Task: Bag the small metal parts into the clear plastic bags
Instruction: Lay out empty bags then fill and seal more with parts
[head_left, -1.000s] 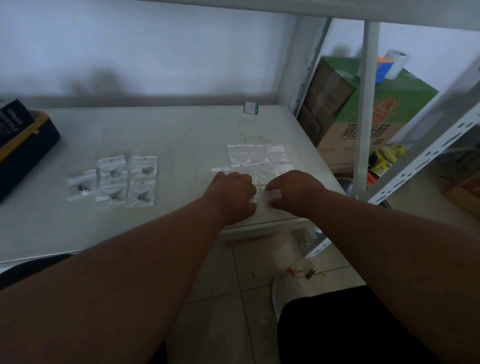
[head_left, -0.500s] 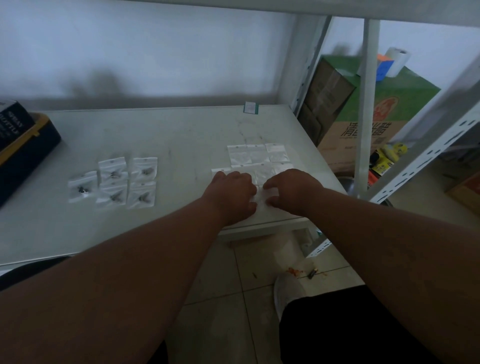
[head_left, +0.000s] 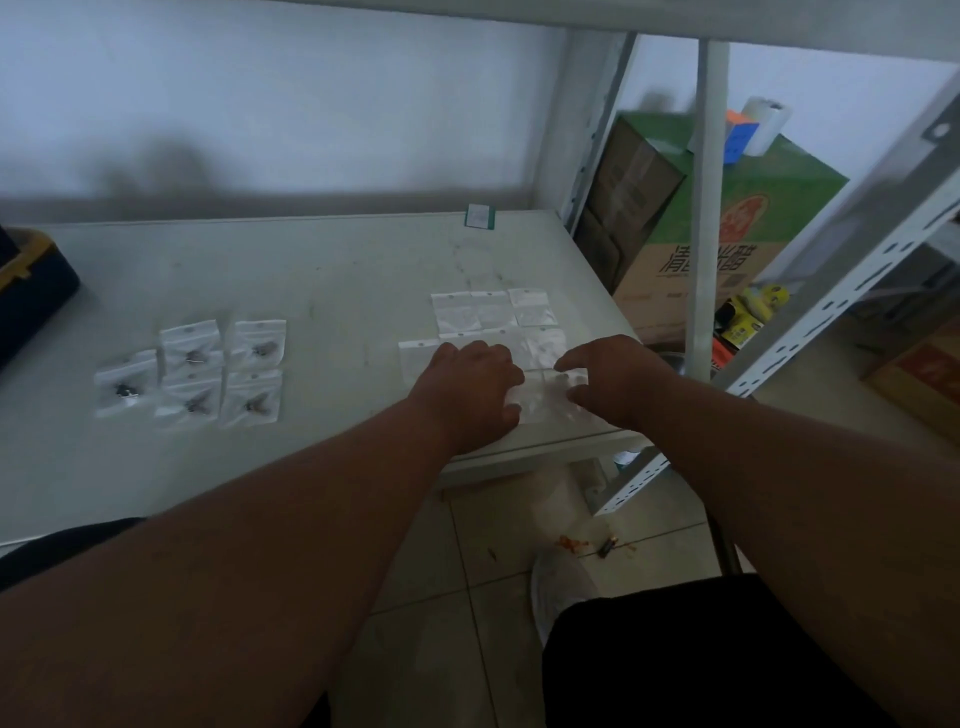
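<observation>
On the pale, scuffed counter (head_left: 322, 280), under a white steel rack, a clear bag (head_left: 545, 395) at the near right edge is pinched by the left hand (head_left: 470, 387) and right hand (head_left: 615, 382). Empty bags (head_left: 491, 312) are laid just beyond; filled bags (head_left: 192, 371) with metal parts are grouped at left.

The dark box (head_left: 31, 291) at the left edge is cut off. The left hand (head_left: 470, 389) hides its fingertips and part of a clear bag (head_left: 545, 397); whether that bag is pinched cannot be told.
</observation>
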